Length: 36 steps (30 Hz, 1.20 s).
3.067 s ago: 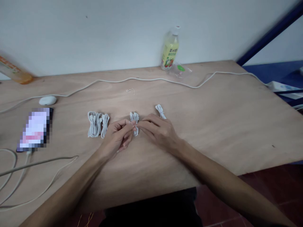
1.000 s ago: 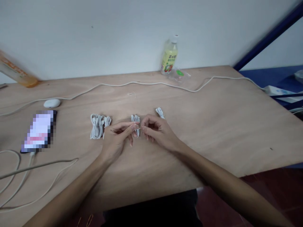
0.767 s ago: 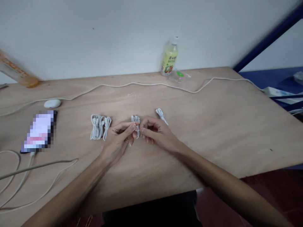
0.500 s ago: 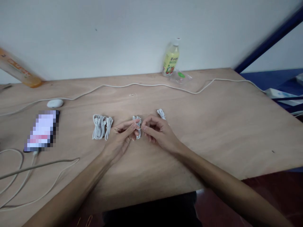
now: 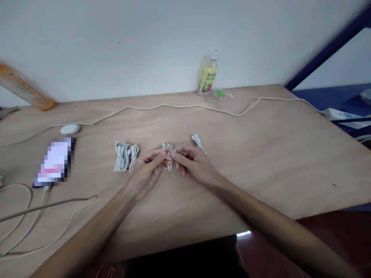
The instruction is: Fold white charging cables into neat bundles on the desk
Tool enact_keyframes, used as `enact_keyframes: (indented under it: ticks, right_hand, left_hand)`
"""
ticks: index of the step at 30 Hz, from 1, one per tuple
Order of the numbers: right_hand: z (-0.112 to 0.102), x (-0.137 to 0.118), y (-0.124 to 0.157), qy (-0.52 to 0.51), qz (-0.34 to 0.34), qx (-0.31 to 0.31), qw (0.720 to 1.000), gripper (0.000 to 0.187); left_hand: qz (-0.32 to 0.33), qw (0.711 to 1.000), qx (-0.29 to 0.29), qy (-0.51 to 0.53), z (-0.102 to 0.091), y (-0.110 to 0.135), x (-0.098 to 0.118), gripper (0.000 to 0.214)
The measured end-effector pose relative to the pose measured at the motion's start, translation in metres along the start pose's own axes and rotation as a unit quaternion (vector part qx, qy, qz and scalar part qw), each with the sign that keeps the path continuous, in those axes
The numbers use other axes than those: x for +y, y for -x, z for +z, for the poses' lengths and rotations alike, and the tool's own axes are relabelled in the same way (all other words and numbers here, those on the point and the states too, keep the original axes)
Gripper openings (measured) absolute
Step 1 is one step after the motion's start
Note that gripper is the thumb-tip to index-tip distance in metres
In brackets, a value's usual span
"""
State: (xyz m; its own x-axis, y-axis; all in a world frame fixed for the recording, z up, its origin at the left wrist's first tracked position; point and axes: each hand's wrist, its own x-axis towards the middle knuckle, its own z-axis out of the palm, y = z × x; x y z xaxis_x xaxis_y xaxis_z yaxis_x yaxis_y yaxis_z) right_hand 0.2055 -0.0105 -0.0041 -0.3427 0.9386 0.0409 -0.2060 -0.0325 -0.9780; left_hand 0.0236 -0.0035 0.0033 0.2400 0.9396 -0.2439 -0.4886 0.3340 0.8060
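Observation:
Above a small coiled white cable (image 5: 169,167) on the table, both hands pinch a thin white twist tie (image 5: 168,158). My left hand (image 5: 150,164) grips one end between thumb and forefinger. My right hand (image 5: 193,160) has thumb and fingertips closed on the other end. The tie bows in a short curve between them. My fingers partly cover the coiled cable, so whether the tie passes around it I cannot tell. Left of my left hand lie several bundled white cables (image 5: 121,156). Just beyond my right hand is another white cable (image 5: 196,139).
Thin white tie pieces (image 5: 166,119) lie farther back. A long white cord (image 5: 197,106) crosses the table's rear. At left are a phone (image 5: 55,160), a white case (image 5: 70,129) and loose cords. A yellow drink bottle (image 5: 208,77) and an orange bottle (image 5: 31,92) stand by the wall.
My hands hold almost the same pose, the right fingertips slightly nearer the left. The whole view has shifted a little.

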Motion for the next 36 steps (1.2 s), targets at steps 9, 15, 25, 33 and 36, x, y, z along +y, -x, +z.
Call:
enact_keyframes:
  ticks: [9,15,25,33,36]
  right_hand:
    - [0.000,0.006,-0.004,-0.011,-0.017,0.034,0.999,0.049]
    - [0.006,0.007,0.001,0.010,-0.038,0.063,0.997,0.049]
    - [0.010,0.005,0.007,0.089,-0.071,0.091,0.989,0.047]
    - [0.007,0.008,0.007,0.111,-0.074,0.074,0.988,0.040]
    - [0.007,0.008,0.009,0.129,-0.074,0.076,0.986,0.034]
  left_hand:
    - [-0.008,1.000,0.002,0.013,0.004,0.003,0.002,0.031]
    - [-0.003,1.000,-0.020,0.002,0.003,0.001,0.000,0.038]
    - [0.041,0.991,0.007,-0.126,0.001,0.003,-0.005,0.033]
    - [0.059,0.989,0.002,-0.138,0.001,0.005,-0.005,0.023]
    - [0.065,0.988,0.003,-0.140,0.002,0.007,-0.003,0.017]
